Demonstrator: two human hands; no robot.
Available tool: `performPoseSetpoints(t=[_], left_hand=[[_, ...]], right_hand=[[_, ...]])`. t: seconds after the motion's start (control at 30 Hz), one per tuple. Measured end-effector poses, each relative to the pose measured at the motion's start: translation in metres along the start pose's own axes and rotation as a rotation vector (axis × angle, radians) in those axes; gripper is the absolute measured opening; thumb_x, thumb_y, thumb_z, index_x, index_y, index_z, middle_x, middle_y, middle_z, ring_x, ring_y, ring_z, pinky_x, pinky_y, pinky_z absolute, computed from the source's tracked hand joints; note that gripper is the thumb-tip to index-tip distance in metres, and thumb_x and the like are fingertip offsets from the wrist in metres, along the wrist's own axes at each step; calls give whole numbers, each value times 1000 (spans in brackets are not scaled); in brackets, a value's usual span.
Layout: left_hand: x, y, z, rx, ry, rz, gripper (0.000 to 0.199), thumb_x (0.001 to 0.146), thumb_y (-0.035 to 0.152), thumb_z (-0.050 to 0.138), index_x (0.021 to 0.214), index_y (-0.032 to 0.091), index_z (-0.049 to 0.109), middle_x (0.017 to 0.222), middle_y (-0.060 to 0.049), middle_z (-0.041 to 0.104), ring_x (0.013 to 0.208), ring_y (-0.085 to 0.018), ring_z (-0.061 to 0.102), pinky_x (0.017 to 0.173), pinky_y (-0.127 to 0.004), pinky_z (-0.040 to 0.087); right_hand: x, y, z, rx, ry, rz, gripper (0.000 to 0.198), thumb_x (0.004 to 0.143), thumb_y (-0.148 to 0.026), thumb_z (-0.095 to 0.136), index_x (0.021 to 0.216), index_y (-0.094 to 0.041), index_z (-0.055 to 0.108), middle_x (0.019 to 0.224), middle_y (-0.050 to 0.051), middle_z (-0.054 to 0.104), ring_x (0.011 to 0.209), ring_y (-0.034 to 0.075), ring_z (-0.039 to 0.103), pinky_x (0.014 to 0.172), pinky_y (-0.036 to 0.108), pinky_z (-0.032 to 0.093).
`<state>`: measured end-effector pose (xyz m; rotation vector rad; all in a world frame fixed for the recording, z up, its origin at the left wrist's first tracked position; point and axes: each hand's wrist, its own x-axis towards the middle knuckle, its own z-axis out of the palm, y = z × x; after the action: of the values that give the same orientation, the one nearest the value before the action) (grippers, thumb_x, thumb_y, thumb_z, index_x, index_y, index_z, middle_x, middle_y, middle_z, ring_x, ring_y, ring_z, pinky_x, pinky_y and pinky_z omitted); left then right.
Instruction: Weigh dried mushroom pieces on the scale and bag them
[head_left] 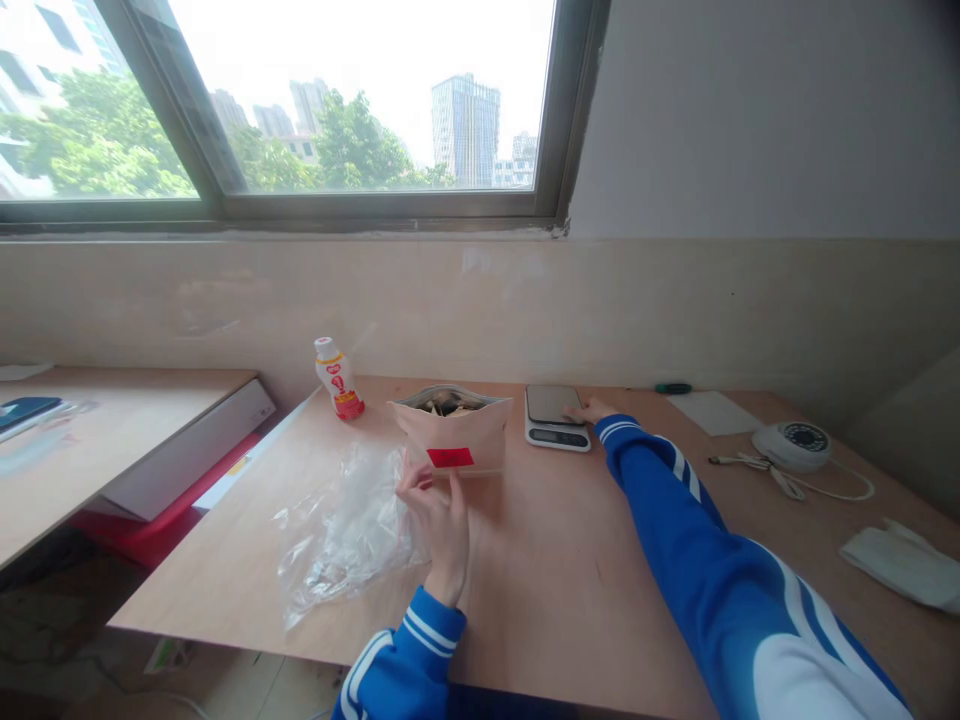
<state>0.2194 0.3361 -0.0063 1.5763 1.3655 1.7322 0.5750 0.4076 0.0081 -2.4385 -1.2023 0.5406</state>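
Observation:
My left hand (442, 515) is at the lower front of a pale pink stand-up pouch (480, 445), its thumb apart from the curled fingers. The fingertips lie between the pouch and a crumpled clear plastic bag (345, 525); whether they press on either is hard to see. The pouch stands upright with its top open, a red label on the front and brownish pieces inside. To the right, my right hand (592, 410) grips the right edge of a white digital scale (551, 405), fingers over its grey pan. The underside of that grip is hidden.
A white-capped drink bottle (339, 380) stands at the back left. Toward the right lie a green-handled tool (673, 388), white paper (716, 412), a white dome camera (791, 445) with its cable, and a white cloth (904, 562). Another table (150, 410) is to the left, across a gap.

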Motion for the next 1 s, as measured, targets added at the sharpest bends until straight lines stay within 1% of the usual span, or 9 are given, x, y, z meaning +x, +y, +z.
performPoseSetpoints(t=[0.03, 0.1, 0.2, 0.33, 0.43, 0.63, 0.8, 0.9, 1.0], left_hand=[[-6, 2, 3, -34, -71, 42, 23, 86, 31, 56, 105, 20, 48, 105, -9, 51, 103, -25, 53, 96, -48, 44], [-14, 7, 16, -129, -366, 74, 12, 87, 25, 52, 98, 21, 53, 98, -8, 56, 97, -23, 57, 93, -44, 46], [-17, 11, 50, -206, -678, -83, 27, 87, 22, 48, 114, 20, 51, 115, -12, 59, 106, -24, 59, 96, -44, 46], [-14, 5, 91, -250, -818, -200, 40, 80, 16, 53, 120, 16, 51, 127, -17, 56, 122, -27, 52, 110, -50, 35], [-18, -3, 98, -317, -850, -191, 43, 78, 14, 53, 121, 17, 52, 127, -15, 58, 125, -25, 50, 113, -48, 32], [-43, -14, 51, -193, -925, -340, 38, 82, 23, 53, 120, 18, 56, 121, -15, 63, 114, -29, 59, 104, -51, 41], [-58, -22, 1, -142, -967, -361, 38, 81, 29, 55, 116, 19, 63, 111, -12, 65, 103, -27, 64, 97, -45, 48], [-62, -22, -18, -153, -1037, -363, 39, 81, 30, 55, 118, 18, 63, 105, -9, 64, 87, -22, 64, 85, -40, 53], [-65, -18, -30, -183, -1128, -400, 59, 74, 27, 65, 132, 20, 54, 119, -11, 56, 90, -21, 62, 86, -38, 53]], right_hand=[[1, 0, -3, -21, -41, -4, 62, 66, -54, 79, 100, -3, 70, 101, 24, 70, 98, 33, 65, 82, 37, 48], [0, -2, -7, -48, -109, -2, 60, 63, -55, 81, 96, -6, 72, 96, 20, 72, 94, 31, 66, 80, 35, 48], [-8, -7, -10, -87, -151, 7, 58, 63, -57, 80, 94, -8, 72, 94, 17, 73, 91, 29, 66, 79, 34, 48], [-30, -15, -11, -140, -174, 31, 58, 62, -56, 81, 93, -8, 72, 94, 18, 72, 90, 30, 67, 77, 35, 48], [-58, -12, -11, -152, -198, 23, 52, 61, -55, 81, 89, -12, 73, 88, 14, 73, 86, 28, 67, 75, 33, 48], [-148, 14, 6, -114, -245, -36, 40, 65, -51, 77, 82, -15, 74, 83, 10, 74, 85, 28, 69, 73, 30, 48], [-223, 28, 24, 85, -339, -217, 48, 70, -47, 73, 107, -17, 70, 110, 12, 72, 101, 30, 67, 82, 33, 50], [-245, 24, 24, 85, -354, -250, 59, 65, -41, 78, 117, -16, 64, 121, 13, 68, 110, 32, 62, 90, 37, 49], [-251, 14, 19, -1, -386, -244, 56, 67, -36, 78, 117, -15, 64, 120, 14, 68, 110, 32, 63, 89, 37, 50]])
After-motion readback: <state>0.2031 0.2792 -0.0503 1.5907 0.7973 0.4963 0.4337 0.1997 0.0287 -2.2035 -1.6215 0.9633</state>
